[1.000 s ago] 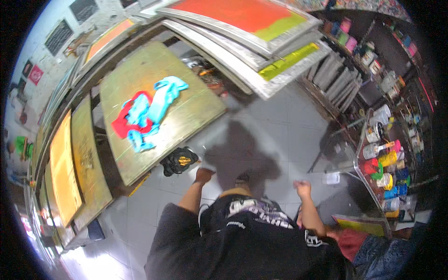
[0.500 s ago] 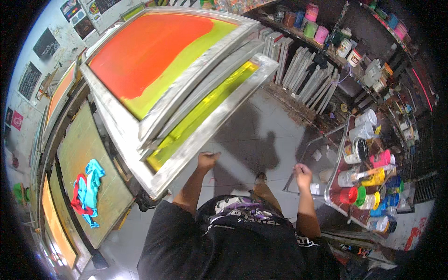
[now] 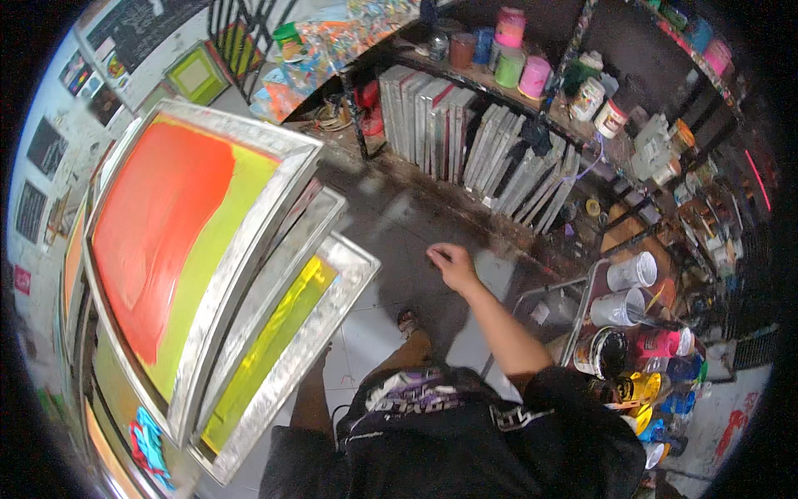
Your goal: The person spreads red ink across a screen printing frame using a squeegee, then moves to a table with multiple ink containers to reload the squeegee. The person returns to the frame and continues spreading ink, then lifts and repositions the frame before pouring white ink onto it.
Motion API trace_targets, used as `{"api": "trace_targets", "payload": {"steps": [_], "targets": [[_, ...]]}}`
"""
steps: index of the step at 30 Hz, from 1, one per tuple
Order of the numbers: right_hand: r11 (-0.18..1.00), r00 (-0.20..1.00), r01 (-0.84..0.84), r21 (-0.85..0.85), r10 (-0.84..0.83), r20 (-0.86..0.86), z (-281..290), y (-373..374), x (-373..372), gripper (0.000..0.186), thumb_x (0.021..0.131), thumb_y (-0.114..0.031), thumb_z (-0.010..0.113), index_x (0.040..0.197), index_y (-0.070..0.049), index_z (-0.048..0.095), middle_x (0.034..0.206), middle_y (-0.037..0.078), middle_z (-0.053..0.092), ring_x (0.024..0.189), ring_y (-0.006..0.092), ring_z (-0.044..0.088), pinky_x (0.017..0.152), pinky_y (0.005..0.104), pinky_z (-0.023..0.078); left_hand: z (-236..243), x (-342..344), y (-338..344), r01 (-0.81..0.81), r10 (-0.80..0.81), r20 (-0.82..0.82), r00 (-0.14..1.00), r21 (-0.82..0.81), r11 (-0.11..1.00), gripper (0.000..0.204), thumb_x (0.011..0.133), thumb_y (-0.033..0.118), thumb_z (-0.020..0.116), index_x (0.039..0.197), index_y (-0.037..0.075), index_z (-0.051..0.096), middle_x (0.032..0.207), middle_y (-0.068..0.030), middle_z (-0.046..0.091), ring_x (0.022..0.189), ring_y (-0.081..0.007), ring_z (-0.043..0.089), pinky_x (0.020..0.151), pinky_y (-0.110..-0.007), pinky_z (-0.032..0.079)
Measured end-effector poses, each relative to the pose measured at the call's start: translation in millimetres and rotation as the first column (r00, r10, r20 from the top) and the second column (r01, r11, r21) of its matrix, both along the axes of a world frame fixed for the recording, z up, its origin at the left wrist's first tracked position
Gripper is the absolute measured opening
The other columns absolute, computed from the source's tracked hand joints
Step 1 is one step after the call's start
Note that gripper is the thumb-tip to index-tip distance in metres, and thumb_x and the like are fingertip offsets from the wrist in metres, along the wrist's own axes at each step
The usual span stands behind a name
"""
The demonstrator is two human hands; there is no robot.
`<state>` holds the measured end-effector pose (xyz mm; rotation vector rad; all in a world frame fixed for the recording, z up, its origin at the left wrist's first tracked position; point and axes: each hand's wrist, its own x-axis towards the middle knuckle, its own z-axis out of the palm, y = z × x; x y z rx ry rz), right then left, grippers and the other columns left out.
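Observation:
My right hand is out in front of me over the floor, its fingers curled together and nothing visible in them. My left forearm runs up to the lowest frame of a stack, whose edge hides the hand. On top of that stack is a printing screen with a grey frame and an orange-red area bordered by yellow-green. Under it, fanned out toward me, are a grey frame and a frame with yellow-green mesh.
Upright screens stand packed on a low shelf ahead. Paint pots line the shelf above. A metal-edged cart at my right carries tubs, including a white tub. Red and turquoise cloth lies at lower left.
My view has swung, so the stack now sits farther left and the upright screens show more fully. My right hand has reached forward and inward. My left hand has slipped behind the stack's edge.

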<state>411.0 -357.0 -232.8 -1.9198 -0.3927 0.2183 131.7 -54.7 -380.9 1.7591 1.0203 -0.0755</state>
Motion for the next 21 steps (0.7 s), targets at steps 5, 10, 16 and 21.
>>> {"api": "trace_targets", "payload": {"steps": [5,10,16,21], "targets": [[0.984,0.985,-0.142,-0.109,0.130,-0.112,-17.8,43.7,72.5,0.021,0.081,-0.018,0.059,0.092,0.000,0.061,0.081,0.006,0.064,0.075,0.0114,0.057,0.066,0.0271,0.045,-24.7,57.1,16.1,-0.216,0.202,-0.098,0.975,-0.165,0.963,0.027,0.077,0.021,0.060,0.098,0.005,0.058,0.083,-0.0089,0.062,0.058,-0.0142,0.054,0.048,-0.025,0.041],[0.962,0.936,-0.255,0.096,0.270,-0.223,-15.3,74.0,154.6,0.018,0.081,-0.014,0.059,0.089,0.002,0.061,0.080,0.007,0.064,0.073,0.0125,0.058,0.064,0.0275,0.046,-27.5,108.9,25.7,-0.377,0.361,-0.110,0.926,-0.232,0.897,0.027,0.076,0.019,0.060,0.099,0.005,0.057,0.084,-0.0097,0.062,0.059,-0.0147,0.054,0.048,-0.025,0.041],[0.897,0.854,-0.426,0.120,0.443,-0.274,-19.1,89.9,257.5,0.018,0.082,-0.012,0.057,0.092,0.003,0.059,0.081,0.009,0.063,0.063,0.0119,0.058,0.058,0.0258,0.048,-35.1,143.3,12.9,-0.637,0.646,-0.079,0.759,-0.297,0.711,0.029,0.074,0.016,0.060,0.101,0.005,0.056,0.086,-0.0106,0.063,0.059,-0.0154,0.054,0.047,-0.025,0.041],[0.868,0.820,-0.430,0.247,0.490,-0.296,-7.7,81.0,362.5,0.021,0.084,-0.015,0.057,0.096,0.002,0.057,0.082,0.009,0.063,0.067,0.0123,0.059,0.056,0.0242,0.045,-34.3,200.8,-39.6,-0.775,0.898,0.010,0.441,-0.501,0.386,0.034,0.074,0.016,0.059,0.105,0.004,0.055,0.094,-0.0127,0.062,0.064,-0.0184,0.059,0.043,-0.026,0.042]]}}
